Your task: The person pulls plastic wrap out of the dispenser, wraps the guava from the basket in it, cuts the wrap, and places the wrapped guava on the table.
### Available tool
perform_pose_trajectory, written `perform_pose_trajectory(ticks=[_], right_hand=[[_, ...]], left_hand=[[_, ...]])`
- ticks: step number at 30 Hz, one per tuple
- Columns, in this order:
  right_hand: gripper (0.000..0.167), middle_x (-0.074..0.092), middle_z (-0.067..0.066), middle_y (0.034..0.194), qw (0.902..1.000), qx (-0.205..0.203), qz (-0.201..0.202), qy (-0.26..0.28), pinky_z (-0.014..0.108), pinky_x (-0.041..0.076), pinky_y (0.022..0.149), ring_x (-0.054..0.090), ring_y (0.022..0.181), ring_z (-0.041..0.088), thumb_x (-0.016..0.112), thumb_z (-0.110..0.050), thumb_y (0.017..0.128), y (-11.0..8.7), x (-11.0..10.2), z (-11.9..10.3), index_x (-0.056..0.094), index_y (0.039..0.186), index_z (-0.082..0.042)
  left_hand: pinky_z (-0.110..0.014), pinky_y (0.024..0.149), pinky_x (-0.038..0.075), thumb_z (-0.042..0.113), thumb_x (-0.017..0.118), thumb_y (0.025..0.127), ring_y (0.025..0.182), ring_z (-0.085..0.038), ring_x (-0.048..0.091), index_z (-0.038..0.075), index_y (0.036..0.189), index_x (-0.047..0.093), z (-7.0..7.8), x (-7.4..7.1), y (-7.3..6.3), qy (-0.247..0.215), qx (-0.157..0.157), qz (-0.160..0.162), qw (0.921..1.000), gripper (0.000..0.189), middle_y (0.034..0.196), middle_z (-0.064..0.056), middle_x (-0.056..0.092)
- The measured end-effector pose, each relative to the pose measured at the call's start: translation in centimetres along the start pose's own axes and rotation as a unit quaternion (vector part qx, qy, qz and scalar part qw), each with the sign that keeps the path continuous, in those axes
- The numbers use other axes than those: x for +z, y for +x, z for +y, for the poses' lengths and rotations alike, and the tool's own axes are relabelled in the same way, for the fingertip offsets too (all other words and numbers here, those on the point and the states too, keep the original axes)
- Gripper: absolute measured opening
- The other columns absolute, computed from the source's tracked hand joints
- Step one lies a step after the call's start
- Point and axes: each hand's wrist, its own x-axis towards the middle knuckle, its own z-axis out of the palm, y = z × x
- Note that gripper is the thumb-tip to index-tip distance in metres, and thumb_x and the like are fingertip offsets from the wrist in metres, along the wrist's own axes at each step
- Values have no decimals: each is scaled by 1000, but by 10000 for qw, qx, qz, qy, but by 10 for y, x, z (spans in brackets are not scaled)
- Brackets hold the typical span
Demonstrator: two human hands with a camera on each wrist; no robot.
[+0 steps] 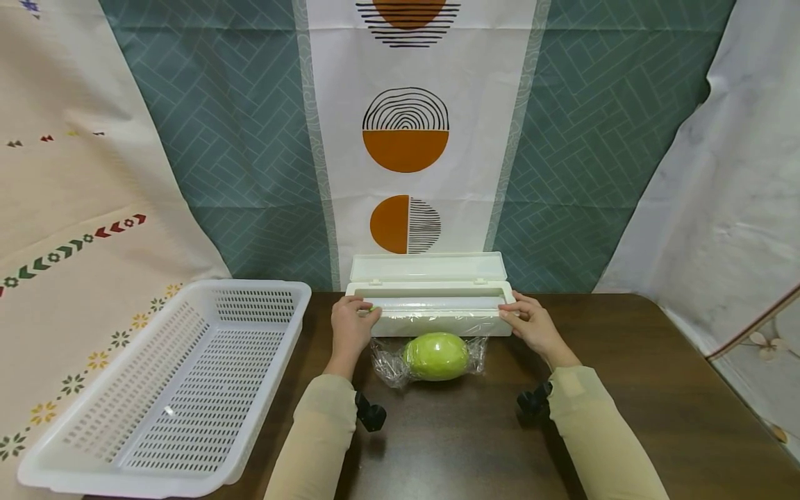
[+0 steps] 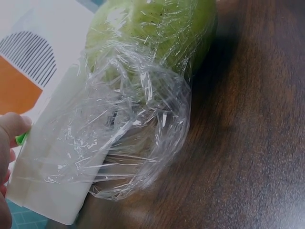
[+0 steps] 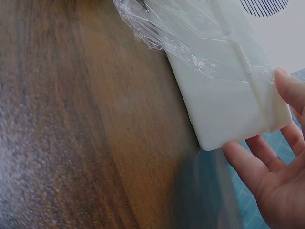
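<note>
- The left hand (image 1: 351,325) grips the left end of a white box (image 1: 431,325).
- The right hand (image 1: 535,328) holds its right end between thumb and fingers.
- The box, lid (image 1: 431,267) raised, sits near the surface's (image 1: 475,444) far edge.
- Just nearer, a film-wrapped green fruit (image 1: 436,356) lies.
- A white basket (image 1: 250,284) stands toward the left edge.

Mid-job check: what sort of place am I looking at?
Probably a makeshift kitchen-style workspace; the room itself is hidden. Patterned cloth hangs behind a wooden table, which holds an open film dispenser and a film-wrapped green fruit.
</note>
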Motion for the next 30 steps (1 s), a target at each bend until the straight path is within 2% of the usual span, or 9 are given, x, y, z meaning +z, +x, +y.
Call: perform_pose_trajectory(ticks=[9,14,19,22,27,30], right_hand=[[43,19,19,154,10000,-44,-36,-4,39,53,82,53,114,31,59,-25,94,2,0,2,58,123,6],[44,19,18,154,10000,-20,-20,-3,40,53,83,53,114,29,59,-26,94,2,0,1,59,123,6],[43,20,18,154,10000,-6,6,-1,38,53,82,54,112,27,60,-26,93,1,0,1,59,122,6],[43,20,18,154,10000,-6,9,-12,36,53,80,55,108,21,60,-26,93,0,0,1,59,122,6],[44,21,18,154,10000,-35,8,-19,28,52,75,54,93,0,60,-27,93,1,-1,0,59,122,7],[44,22,19,153,10000,-51,18,1,24,50,72,51,86,-7,61,-26,93,0,-1,0,59,121,8]], left_hand=[[-46,99,43,16,73,81,117,-36,49,-3,92,73,-2,0,0,-31,139,165,9998,22,114,-16,63],[-46,96,45,15,74,80,113,-36,51,-4,91,73,-2,-2,0,-67,158,179,9997,22,111,-17,64],[-47,100,42,15,74,81,114,-36,51,-4,92,73,-2,-5,0,-85,163,149,9997,22,110,-17,65],[-48,101,40,15,73,81,114,-37,52,-4,92,73,-2,-6,0,-75,194,171,9996,21,109,-17,65],[-48,99,41,14,74,80,111,-37,54,-4,91,73,-3,-6,1,-35,247,242,9994,21,108,-17,66],[-48,97,43,14,74,80,109,-37,56,-4,91,73,-3,-6,1,19,266,268,9993,20,107,-17,67]])
